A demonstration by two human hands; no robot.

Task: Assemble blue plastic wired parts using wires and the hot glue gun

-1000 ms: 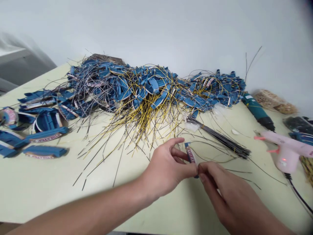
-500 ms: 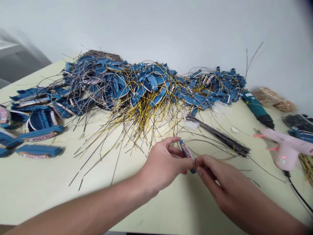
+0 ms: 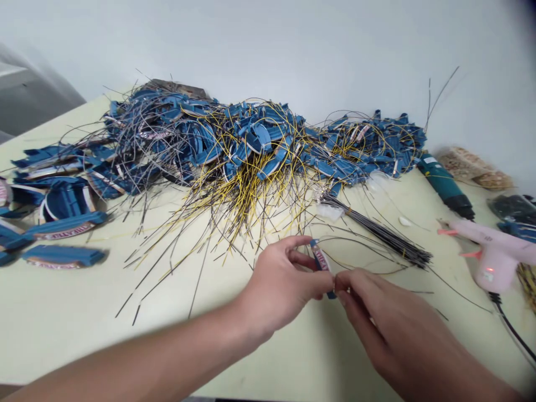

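Little had changed over the last second: the left hand point(image 3: 280, 285) kept hold of a blue piece point(image 3: 320, 259) with a lettered front, its thumb pressing near the bottom end. The piece stood tilted above the table point(image 3: 62, 312), its top toward eleven o'clock. At its five o'clock side, the right hand point(image 3: 385, 312) stayed up against that thumb, narrowed almost to a pinch; I couldn't tell whether it gripped anything. So the work, as I judged it, was lingering at one small spot. Toward two o'clock lay a bundle of dark wires point(image 3: 377, 230); at three, a pink glue gun point(image 3: 496, 262).
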